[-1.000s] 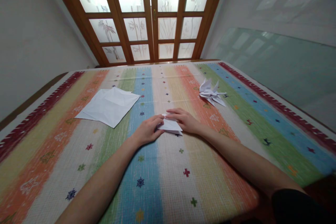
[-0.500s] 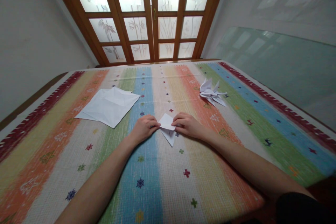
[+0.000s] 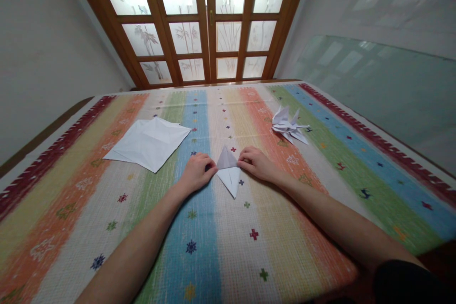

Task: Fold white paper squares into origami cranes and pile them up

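A small folded white paper [image 3: 228, 173] lies on the striped tablecloth [image 3: 213, 237] at the middle of the table, a kite shape with its point toward me and its upper flap raised. My left hand [image 3: 196, 172] pinches its left corner with curled fingers. My right hand [image 3: 255, 163] pinches its right corner the same way.
A larger creased white sheet [image 3: 149, 142] lies flat to the left. A finished white paper crane [image 3: 287, 126] sits at the far right of the cloth. Wooden glass-paned doors [image 3: 206, 19] stand behind the table, and a wall with a green panel [image 3: 374, 80] runs along the right.
The paper was lying flat under both hands; it has been turned and opened into a kite shape, with its top flap lifted upright. Both hands moved out to its side corners.
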`<state>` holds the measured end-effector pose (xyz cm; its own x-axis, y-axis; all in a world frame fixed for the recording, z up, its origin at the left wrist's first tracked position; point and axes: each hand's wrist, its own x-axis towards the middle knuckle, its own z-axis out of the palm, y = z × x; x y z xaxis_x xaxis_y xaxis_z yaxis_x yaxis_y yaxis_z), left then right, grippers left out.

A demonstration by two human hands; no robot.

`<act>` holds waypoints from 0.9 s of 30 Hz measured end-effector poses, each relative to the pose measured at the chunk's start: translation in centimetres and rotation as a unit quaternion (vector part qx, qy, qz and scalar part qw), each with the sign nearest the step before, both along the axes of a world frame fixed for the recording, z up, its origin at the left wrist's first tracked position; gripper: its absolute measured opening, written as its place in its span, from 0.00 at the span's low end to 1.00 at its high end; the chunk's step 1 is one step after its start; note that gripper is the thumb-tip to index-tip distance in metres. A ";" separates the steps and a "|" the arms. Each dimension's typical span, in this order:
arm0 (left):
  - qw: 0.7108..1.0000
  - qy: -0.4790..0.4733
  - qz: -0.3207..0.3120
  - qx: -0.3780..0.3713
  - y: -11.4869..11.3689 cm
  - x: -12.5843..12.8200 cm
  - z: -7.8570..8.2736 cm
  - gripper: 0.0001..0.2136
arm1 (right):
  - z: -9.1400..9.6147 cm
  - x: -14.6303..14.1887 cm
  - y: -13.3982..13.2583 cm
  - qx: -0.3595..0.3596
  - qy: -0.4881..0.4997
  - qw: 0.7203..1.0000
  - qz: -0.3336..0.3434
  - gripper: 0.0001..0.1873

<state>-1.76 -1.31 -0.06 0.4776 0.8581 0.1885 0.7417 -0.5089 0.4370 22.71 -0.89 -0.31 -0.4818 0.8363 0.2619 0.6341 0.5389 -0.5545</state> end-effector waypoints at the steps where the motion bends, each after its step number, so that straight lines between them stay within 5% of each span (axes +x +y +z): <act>1: 1.000 0.013 0.013 0.001 0.0 0.2 0.0 0.08 | 0.0 -0.2 0.0 0.002 -0.007 1.000 -0.017 0.09; 7: 0.993 0.089 0.077 0.017 -0.4 1.2 0.2 0.12 | 0.3 -1.5 -0.5 -0.003 -0.066 0.992 -0.107 0.10; 17: 0.984 0.145 0.088 0.061 -1.0 1.5 0.3 0.10 | 1.0 -2.4 -1.1 0.002 -0.145 0.975 -0.168 0.10; 20: 0.985 0.131 0.054 0.098 -0.8 1.2 -0.1 0.15 | 1.0 -2.1 -1.1 -0.001 -0.146 0.972 -0.185 0.10; 24: 0.976 0.154 -0.072 0.133 -0.4 1.0 -0.4 0.19 | 0.6 -1.5 -1.4 0.045 -0.134 0.971 -0.194 0.08; 27: 0.966 0.183 -0.130 0.129 -0.2 1.1 -0.3 0.19 | 0.0 -1.4 -1.7 0.131 -0.125 0.979 -0.096 0.05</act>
<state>-0.71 -1.49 -0.37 0.7461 0.6472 0.1565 0.6549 -0.7557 0.0034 21.36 -2.56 -0.34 -0.3991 0.8377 0.3729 0.8360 0.4994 -0.2272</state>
